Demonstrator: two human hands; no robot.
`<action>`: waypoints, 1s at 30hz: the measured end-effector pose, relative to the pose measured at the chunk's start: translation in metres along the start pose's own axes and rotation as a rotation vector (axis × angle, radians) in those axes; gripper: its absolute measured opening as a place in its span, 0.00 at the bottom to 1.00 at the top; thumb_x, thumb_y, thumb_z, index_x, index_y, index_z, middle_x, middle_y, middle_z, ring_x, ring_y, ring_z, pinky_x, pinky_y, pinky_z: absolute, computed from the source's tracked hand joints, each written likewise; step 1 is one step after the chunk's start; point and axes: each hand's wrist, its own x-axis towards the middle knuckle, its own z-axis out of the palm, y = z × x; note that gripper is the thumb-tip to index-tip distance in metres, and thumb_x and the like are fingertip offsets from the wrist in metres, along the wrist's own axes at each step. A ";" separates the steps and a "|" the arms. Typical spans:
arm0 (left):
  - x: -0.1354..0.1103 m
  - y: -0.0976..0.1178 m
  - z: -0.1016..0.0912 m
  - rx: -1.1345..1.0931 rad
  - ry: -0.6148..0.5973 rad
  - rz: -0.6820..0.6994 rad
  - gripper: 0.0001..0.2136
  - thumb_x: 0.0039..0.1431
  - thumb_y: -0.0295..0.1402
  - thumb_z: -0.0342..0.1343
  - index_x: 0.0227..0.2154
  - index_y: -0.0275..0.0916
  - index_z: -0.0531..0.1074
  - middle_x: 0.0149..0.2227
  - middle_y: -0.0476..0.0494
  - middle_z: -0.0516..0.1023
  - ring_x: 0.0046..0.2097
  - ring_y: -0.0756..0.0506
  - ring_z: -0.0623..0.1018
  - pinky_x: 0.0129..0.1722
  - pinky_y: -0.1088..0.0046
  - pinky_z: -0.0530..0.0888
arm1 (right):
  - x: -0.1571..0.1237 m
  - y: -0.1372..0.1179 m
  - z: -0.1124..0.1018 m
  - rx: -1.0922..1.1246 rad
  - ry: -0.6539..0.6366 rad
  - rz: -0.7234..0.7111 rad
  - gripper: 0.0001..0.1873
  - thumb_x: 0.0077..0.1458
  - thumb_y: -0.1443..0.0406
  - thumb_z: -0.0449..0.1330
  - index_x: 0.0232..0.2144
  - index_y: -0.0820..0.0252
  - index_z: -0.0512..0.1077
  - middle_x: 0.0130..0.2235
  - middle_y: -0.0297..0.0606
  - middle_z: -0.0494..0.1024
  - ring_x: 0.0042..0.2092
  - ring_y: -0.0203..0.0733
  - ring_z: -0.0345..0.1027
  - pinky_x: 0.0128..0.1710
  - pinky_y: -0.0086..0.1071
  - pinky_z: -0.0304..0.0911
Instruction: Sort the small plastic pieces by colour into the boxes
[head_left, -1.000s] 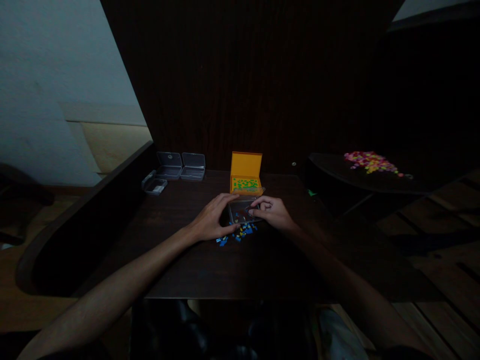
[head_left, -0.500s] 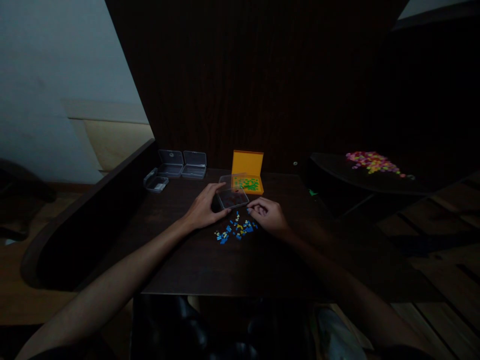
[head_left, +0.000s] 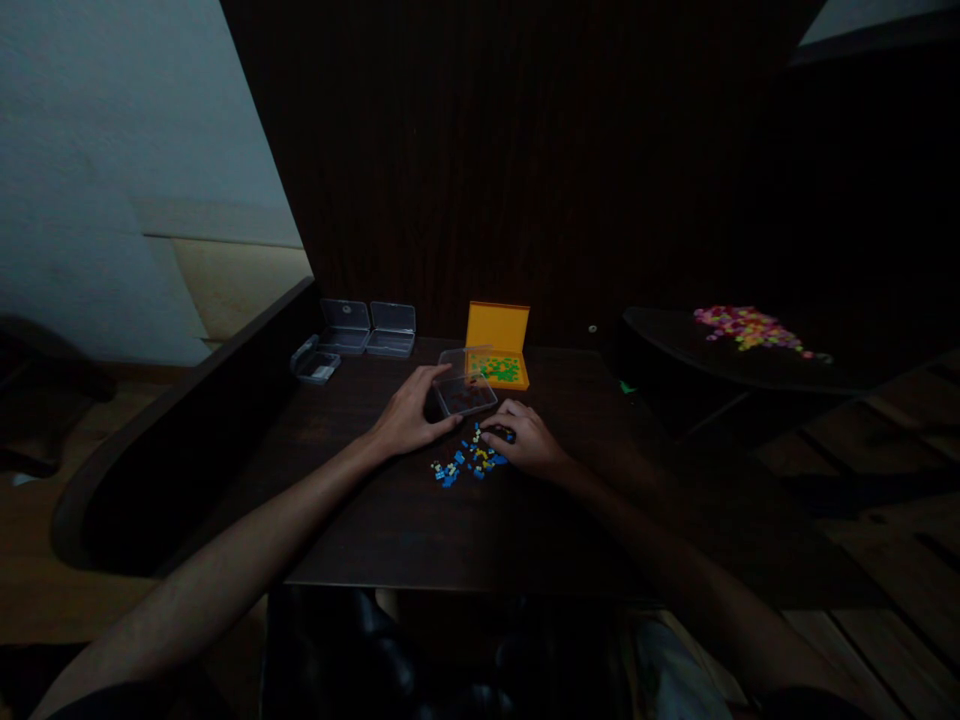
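Note:
A small clear plastic box (head_left: 466,394) with its lid up sits on the dark table (head_left: 420,520). My left hand (head_left: 409,412) rests against its left side, fingers curled round its edge. In front of the box lies a scatter of small blue and yellow pieces (head_left: 469,460). My right hand (head_left: 523,440) lies on the right end of that scatter with its fingertips pinched down among the pieces; what they hold is too small to see. Behind the clear box stands an open orange box (head_left: 496,348) holding green pieces.
Open clear boxes (head_left: 366,330) and another small clear box (head_left: 313,366) sit at the table's back left. A pile of pink and yellow pieces (head_left: 742,326) lies on a dark shelf to the right. A dark panel rises behind the table.
The clear box went from between both hands to the left and back, held by my left hand alone. My right hand let go of it and came down onto the blue and yellow pieces.

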 end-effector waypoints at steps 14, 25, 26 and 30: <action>-0.001 0.002 0.000 0.006 -0.007 0.001 0.33 0.53 0.41 0.61 0.59 0.40 0.57 0.54 0.38 0.67 0.51 0.40 0.73 0.51 0.58 0.73 | 0.003 -0.002 -0.010 0.161 0.020 -0.018 0.02 0.51 0.68 0.63 0.28 0.60 0.75 0.31 0.36 0.73 0.34 0.37 0.67 0.36 0.30 0.61; -0.001 0.010 0.000 0.020 -0.066 0.092 0.32 0.54 0.41 0.61 0.59 0.41 0.56 0.56 0.37 0.66 0.55 0.38 0.71 0.55 0.57 0.71 | 0.004 0.000 -0.022 0.308 0.126 0.122 0.08 0.54 0.61 0.60 0.30 0.60 0.74 0.28 0.33 0.71 0.29 0.34 0.61 0.28 0.27 0.57; -0.002 0.011 0.000 0.020 -0.067 0.103 0.32 0.54 0.41 0.61 0.59 0.40 0.56 0.56 0.37 0.66 0.56 0.38 0.71 0.56 0.57 0.70 | 0.004 0.000 -0.022 0.311 0.140 0.146 0.09 0.54 0.61 0.60 0.30 0.61 0.74 0.28 0.34 0.71 0.29 0.34 0.61 0.28 0.27 0.58; -0.003 0.014 0.000 0.022 -0.092 0.169 0.31 0.54 0.40 0.60 0.59 0.39 0.57 0.56 0.36 0.66 0.58 0.38 0.69 0.57 0.57 0.69 | 0.005 0.002 -0.027 0.218 0.159 0.131 0.08 0.54 0.62 0.60 0.29 0.61 0.75 0.27 0.34 0.69 0.29 0.35 0.61 0.30 0.28 0.58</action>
